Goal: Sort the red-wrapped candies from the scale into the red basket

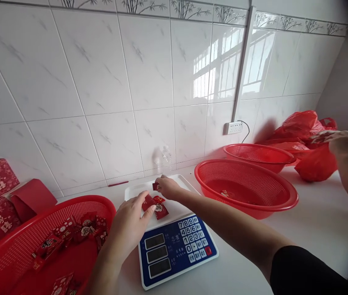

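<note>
A white bench (229,274) stands against a wall of marbled tile (106,73); a socket (233,128) is mounted on the right. A scale (176,246) sits between a red basket (98,199) at near left and two red basins (290,201) at right. Both forearms extend over the scale. The right hand (169,188) has its grip pinched on a small packet (155,187) at the pan's far part. The left hand (132,217), thumb apart, is at the red packets (161,212) on the pan; whether its grip holds one cannot be told.

The tiled wall (106,73) bears a white socket (233,128), and a clear bottle (166,155) stands beside it.
</note>
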The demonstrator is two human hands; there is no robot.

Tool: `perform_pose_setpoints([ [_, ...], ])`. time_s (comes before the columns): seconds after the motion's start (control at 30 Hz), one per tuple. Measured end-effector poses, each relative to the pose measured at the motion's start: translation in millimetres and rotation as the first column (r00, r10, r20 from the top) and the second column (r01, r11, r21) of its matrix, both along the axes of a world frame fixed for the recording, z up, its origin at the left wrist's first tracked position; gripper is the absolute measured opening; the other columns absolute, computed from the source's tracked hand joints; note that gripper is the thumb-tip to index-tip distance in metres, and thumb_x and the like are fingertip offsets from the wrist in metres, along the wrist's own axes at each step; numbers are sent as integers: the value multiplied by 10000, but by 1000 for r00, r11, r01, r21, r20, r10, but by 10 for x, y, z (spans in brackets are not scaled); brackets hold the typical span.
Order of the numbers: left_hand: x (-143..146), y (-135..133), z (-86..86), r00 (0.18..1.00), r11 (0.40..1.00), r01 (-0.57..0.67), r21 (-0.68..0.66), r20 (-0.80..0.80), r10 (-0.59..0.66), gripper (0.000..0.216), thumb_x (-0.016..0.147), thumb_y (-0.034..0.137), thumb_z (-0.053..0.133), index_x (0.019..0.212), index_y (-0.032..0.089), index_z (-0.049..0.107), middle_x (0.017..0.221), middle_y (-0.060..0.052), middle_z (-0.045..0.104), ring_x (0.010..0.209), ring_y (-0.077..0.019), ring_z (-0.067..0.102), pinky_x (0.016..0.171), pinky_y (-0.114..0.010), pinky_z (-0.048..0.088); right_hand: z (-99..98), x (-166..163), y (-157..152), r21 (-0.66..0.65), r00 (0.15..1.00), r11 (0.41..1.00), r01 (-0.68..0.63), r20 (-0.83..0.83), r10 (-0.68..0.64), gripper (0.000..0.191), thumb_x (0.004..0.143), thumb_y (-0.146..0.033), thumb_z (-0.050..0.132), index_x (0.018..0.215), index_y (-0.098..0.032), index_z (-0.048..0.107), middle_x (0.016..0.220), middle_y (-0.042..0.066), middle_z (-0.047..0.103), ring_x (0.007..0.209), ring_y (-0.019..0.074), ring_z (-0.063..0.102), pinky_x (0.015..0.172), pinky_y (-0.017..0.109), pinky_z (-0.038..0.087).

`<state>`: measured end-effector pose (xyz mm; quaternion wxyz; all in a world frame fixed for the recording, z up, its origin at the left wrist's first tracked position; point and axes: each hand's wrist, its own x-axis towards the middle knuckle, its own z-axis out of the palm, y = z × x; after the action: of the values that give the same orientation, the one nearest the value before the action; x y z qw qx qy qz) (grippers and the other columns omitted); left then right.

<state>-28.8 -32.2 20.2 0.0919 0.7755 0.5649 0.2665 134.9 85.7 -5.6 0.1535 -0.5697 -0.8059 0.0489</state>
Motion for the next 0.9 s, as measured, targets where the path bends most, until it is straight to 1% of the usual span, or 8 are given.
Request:
perform_pose_setpoints([
  [0.1, -13, 11, -2, 1000, 1000, -10, 7, -2, 10, 455, 897, 420, 428, 1290, 209, 518, 1206, -111, 646, 1119, -274, 583, 902, -411, 448, 101, 277, -76, 75, 999, 997, 33, -18, -32, 233, 905, -216, 473, 1093, -218, 610, 1147, 77, 597, 873, 162, 627, 671, 228, 409],
  [0.23, -14, 26, -6, 1000, 1000, -2, -6, -24, 2, 430, 910, 397, 404, 1277, 208, 522, 1157, -105, 669, 1059, -274, 613, 857, -405, 463, 278, 855, -175, 146, 985, 974, 173, -15, -173, 405, 903, -178, 428, 1305, -195, 476, 1207, 122, 577, 954, 211, 608, 714, 268, 423],
  [0.4, 20, 18, -7, 998, 1000, 26, -12, -50, -27, 379, 929, 324, 350, 1238, 228, 545, 1164, -81, 670, 1051, -268, 612, 843, -394, 458, 347, 1585, -345, 106, 936, 935, 339, 60, -347, 421, 889, -147, 389, 1295, -148, 501, 1172, 158, 619, 973, 255, 619, 738, 318, 446],
  [0.5, 36, 8, -9, 998, 1000, 29, -12, -54, -29, 375, 932, 322, 337, 1223, 245, 560, 1165, -76, 671, 1051, -267, 614, 830, -389, 462, 304, 1790, -430, 62, 900, 908, 414, 124, -418, 430, 845, -135, 443, 1262, -94, 540, 1166, 223, 617, 1013, 340, 608, 741, 406, 462],
  [0.57, 40, 9, -13, 998, 999, 29, -18, -58, -30, 383, 934, 317, 329, 1234, 243, 555, 1188, -76, 661, 1081, -269, 601, 849, -394, 455, 269, 1761, -461, 43, 905, 915, 400, 140, -402, 443, 835, -171, 491, 1270, -102, 543, 1214, 233, 597, 1080, 367, 577, 765, 441, 469],
  [0.63, 40, 16, -18, 997, 999, 30, -22, -65, -31, 384, 935, 313, 323, 1231, 239, 557, 1190, -76, 660, 1085, -272, 599, 853, -398, 454, 237, 1596, -472, 26, 939, 947, 320, 123, -321, 450, 853, -241, 516, 1293, -150, 534, 1267, 187, 586, 1135, 337, 554, 814, 429, 474],
  [0.8, 36, 26, -12, 997, 999, 29, -17, -67, -30, 374, 935, 319, 330, 1227, 251, 553, 1146, -67, 681, 1038, -265, 622, 828, -387, 462, 170, 836, -454, -24, 999, 999, 23, 29, -22, 402, 882, -364, 530, 1254, -218, 576, 1217, 73, 648, 1064, 210, 614, 869, 297, 474],
  [0.9, 33, 14, 7, 998, 999, 27, -18, -62, -28, 378, 936, 332, 339, 1244, 248, 541, 1170, -68, 669, 1065, -267, 607, 840, -387, 457, 137, 396, -432, -53, 996, 995, -86, 0, 86, 370, 896, -390, 503, 1209, -226, 612, 1164, 59, 680, 1041, 202, 628, 841, 281, 477],
])
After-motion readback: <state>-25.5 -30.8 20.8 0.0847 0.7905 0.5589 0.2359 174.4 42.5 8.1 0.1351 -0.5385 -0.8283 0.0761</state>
